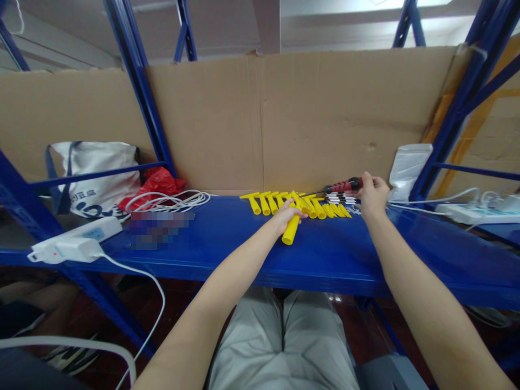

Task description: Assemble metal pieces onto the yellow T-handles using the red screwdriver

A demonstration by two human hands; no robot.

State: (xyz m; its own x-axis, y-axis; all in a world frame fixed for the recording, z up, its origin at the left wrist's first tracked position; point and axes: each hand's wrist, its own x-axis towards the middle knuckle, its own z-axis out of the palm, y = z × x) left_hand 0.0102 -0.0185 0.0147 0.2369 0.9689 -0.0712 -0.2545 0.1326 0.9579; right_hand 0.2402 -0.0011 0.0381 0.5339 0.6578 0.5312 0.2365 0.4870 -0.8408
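Note:
My left hand (284, 215) is wrapped around a yellow T-shaped tube piece (290, 232), whose round open end faces me. In my right hand (374, 195), the fingers grip the end of a screwdriver (343, 186) with a red and black handle. Its thin shaft points left toward the top of the held piece; whether the tip touches it I cannot tell. Behind my left hand lies a row of several similar yellow T-shaped pieces (265, 205). Small flat yellow pieces (338, 210) and slim black-and-white items (339, 196) lie between my hands.
A blue shelf top (239, 254) carries everything, backed by a cardboard sheet (211, 119). To the left are a power strip (81, 241), coiled white cable (179, 201), a red plastic bag (156, 184) and a cloth bag (97, 168). Another power strip (475, 214) lies right.

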